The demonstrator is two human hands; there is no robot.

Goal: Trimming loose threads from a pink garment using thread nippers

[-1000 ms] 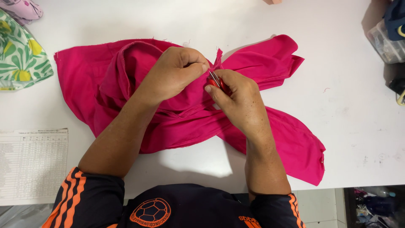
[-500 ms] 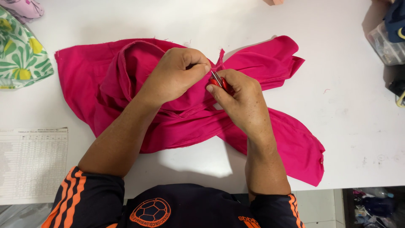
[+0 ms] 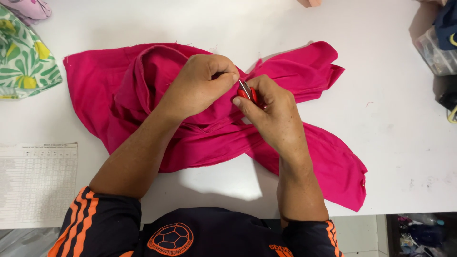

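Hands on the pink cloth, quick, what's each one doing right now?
Left hand: closed, pinching the pink cloth.
Right hand: closed on small red-handled snips.

A sewing workshop: white worktable (image 3: 381, 143), fabric pieces (image 3: 24, 62), printed chart (image 3: 35, 181).

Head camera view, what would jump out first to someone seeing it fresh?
The bright pink garment spread crumpled across the middle of the white table dominates the view. On top of it the left hand pinches a fold of the fabric while the right hand holds a small red-handled cutting tool at that spot. A green leaf-print cloth lies at the left edge, with a printed paper chart below it.
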